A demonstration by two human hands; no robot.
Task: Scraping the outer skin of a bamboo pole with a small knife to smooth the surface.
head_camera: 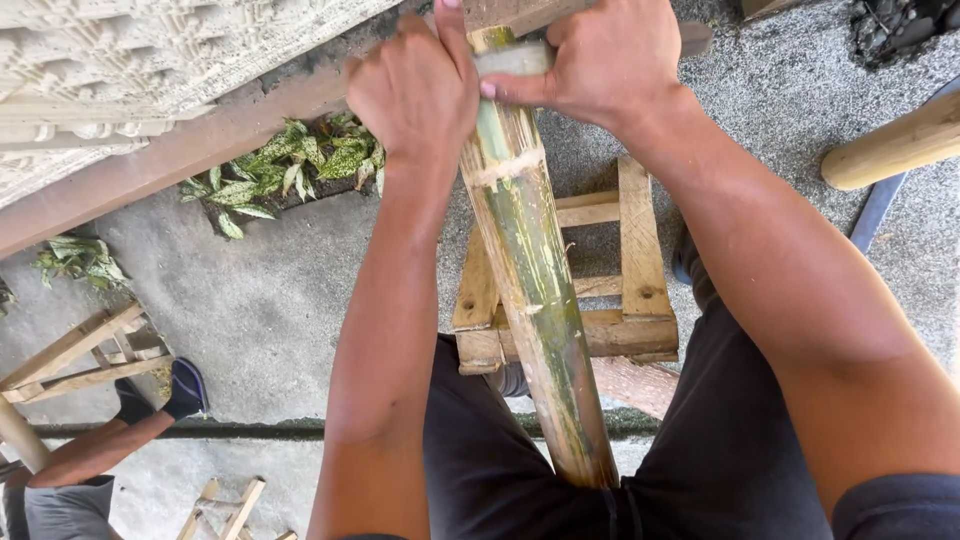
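A thick green and tan bamboo pole runs from my lap up toward the top of the view, lying over a small wooden stool. My left hand is closed around the pole's left side near its far end. My right hand grips the same end from the right, its fingers over a pale band at the top of the pole. Whether either hand also holds a tool is hidden by the fingers.
Another person's leg and dark shoe are at the lower left beside a wooden frame. Green leafy plants grow along a brown wall base. A second pale pole lies at the right on gravel.
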